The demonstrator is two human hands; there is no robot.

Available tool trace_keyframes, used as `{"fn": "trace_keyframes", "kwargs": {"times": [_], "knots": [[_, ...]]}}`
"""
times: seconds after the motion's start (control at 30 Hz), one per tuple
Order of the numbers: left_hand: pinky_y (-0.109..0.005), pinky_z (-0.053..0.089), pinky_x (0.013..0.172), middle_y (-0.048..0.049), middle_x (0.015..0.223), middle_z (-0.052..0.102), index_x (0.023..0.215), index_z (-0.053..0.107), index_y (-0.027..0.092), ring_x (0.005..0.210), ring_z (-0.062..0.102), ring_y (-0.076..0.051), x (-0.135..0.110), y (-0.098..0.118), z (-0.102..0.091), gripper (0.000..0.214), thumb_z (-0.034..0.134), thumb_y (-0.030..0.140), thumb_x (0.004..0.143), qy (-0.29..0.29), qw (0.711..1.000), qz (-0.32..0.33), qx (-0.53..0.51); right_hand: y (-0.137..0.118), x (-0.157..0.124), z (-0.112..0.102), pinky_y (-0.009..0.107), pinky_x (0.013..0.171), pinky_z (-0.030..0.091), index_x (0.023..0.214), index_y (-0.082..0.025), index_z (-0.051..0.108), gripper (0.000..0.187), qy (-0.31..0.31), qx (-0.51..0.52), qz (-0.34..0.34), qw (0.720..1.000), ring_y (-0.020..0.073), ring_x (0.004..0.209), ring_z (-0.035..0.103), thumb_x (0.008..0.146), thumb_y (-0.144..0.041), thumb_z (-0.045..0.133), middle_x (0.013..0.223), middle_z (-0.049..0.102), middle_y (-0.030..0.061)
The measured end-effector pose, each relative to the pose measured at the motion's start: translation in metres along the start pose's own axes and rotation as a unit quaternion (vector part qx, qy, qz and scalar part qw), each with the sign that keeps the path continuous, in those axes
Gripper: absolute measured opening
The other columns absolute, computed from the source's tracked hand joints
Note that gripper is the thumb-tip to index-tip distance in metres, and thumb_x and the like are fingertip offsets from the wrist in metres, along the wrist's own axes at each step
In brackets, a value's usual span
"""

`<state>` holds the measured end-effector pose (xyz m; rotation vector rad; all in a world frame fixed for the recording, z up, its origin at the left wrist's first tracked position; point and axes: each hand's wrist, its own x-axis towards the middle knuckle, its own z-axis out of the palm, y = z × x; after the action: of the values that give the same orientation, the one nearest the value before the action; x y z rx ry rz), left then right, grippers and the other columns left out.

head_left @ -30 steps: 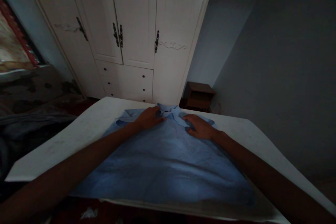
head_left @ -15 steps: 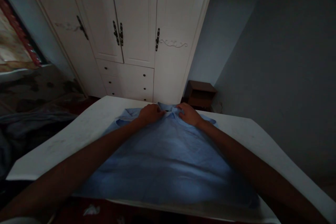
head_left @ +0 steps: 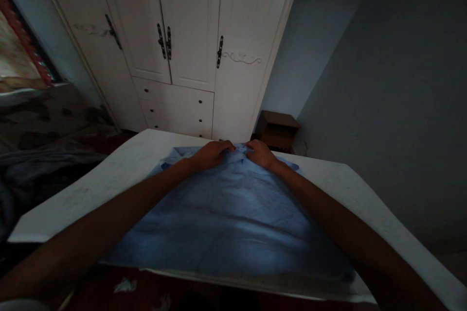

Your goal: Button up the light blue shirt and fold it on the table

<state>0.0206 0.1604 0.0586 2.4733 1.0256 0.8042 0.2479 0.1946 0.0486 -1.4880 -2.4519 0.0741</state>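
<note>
A light blue shirt (head_left: 226,218) lies spread over the white table (head_left: 120,170), its collar end at the far edge and its hem near the front edge. Both of my arms reach across it to the collar. My left hand (head_left: 211,154) is closed on the left side of the collar, thumb and fingers pinching the cloth. Just to its right, my right hand (head_left: 261,154) pinches the other side of the collar. A small gap with collar cloth shows between the two hands. The fingertips are partly hidden in the dim light.
Behind the table stands a white wardrobe (head_left: 189,48) with dark handles and small drawers. A brown nightstand (head_left: 279,129) sits right of it, by a grey wall. Dark clothes (head_left: 44,175) are heaped at the left. Crumpled white scraps (head_left: 126,285) lie on the reddish floor.
My left hand has moved slightly right, closer to my right hand at the collar. The raised collar edge between them now lies lower. The view has shifted a little.
</note>
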Motion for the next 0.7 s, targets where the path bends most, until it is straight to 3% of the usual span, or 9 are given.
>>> {"fn": "trace_keyframes", "kwargs": {"times": [0.1, 0.2, 0.33, 0.43, 0.57, 0.7], "knots": [[-0.035, 0.044, 0.1, -0.0062, 0.121, 0.065, 0.11, 0.056, 0.019, 0.114, 0.058, -0.018, 0.002, -0.007, 0.001, 0.039, 0.044, 0.009, 0.075, 0.006, 0.996, -0.054, -0.069, 0.002, 0.001, 0.004, 0.036, 0.092, 0.044, 0.118, -0.019, 0.064, 0.037, -0.005, 0.01, -0.001, 1.0, 0.0249, 0.106, 0.058, 0.081, -0.021, 0.057, 0.114, 0.064, 0.0101], [-0.033, 0.051, 0.089, -0.0114, 0.117, 0.065, 0.117, 0.051, 0.017, 0.106, 0.063, -0.02, 0.011, -0.013, 0.007, 0.036, 0.05, 0.023, 0.082, 0.009, 0.985, -0.128, -0.112, 0.0, 0.003, 0.008, 0.04, 0.096, 0.041, 0.123, -0.019, 0.061, 0.042, -0.015, 0.023, -0.004, 1.0, 0.028, 0.115, 0.054, 0.081, -0.02, 0.056, 0.122, 0.061, 0.011], [-0.031, 0.052, 0.081, -0.0146, 0.111, 0.066, 0.122, 0.048, 0.012, 0.097, 0.065, -0.022, 0.027, -0.021, 0.016, 0.049, 0.057, 0.04, 0.083, 0.046, 0.973, -0.221, -0.038, -0.005, 0.008, 0.009, 0.042, 0.096, 0.042, 0.121, -0.019, 0.062, 0.04, -0.018, 0.023, 0.002, 1.0, 0.0274, 0.114, 0.054, 0.082, -0.016, 0.054, 0.122, 0.062, 0.0111], [-0.036, 0.05, 0.082, -0.017, 0.104, 0.067, 0.109, 0.057, 0.009, 0.1, 0.063, -0.029, 0.039, -0.028, 0.017, 0.051, 0.067, 0.044, 0.073, 0.06, 0.959, -0.276, 0.035, -0.011, 0.012, 0.008, 0.044, 0.096, 0.042, 0.123, -0.018, 0.061, 0.041, -0.015, 0.018, 0.004, 1.0, 0.0293, 0.115, 0.053, 0.082, -0.016, 0.053, 0.123, 0.061, 0.0127], [-0.035, 0.049, 0.085, -0.0145, 0.097, 0.069, 0.09, 0.064, 0.013, 0.1, 0.063, -0.031, 0.048, -0.033, 0.013, 0.035, 0.077, 0.026, 0.06, 0.045, 0.964, -0.255, 0.055, -0.02, 0.018, 0.006, 0.047, 0.097, 0.039, 0.125, -0.021, 0.06, 0.042, -0.023, 0.021, -0.016, 0.999, 0.0307, 0.119, 0.051, 0.084, -0.014, 0.051, 0.126, 0.062, 0.0102], [-0.028, 0.051, 0.081, -0.0057, 0.091, 0.071, 0.096, 0.065, 0.016, 0.087, 0.067, -0.019, 0.045, -0.029, 0.011, 0.031, 0.064, 0.009, 0.066, 0.026, 0.982, -0.184, 0.035, -0.029, 0.029, 0.006, 0.05, 0.098, 0.036, 0.12, -0.026, 0.063, 0.037, -0.044, 0.056, -0.023, 0.997, 0.0304, 0.119, 0.053, 0.085, -0.017, 0.054, 0.118, 0.068, 0.0051]]}}
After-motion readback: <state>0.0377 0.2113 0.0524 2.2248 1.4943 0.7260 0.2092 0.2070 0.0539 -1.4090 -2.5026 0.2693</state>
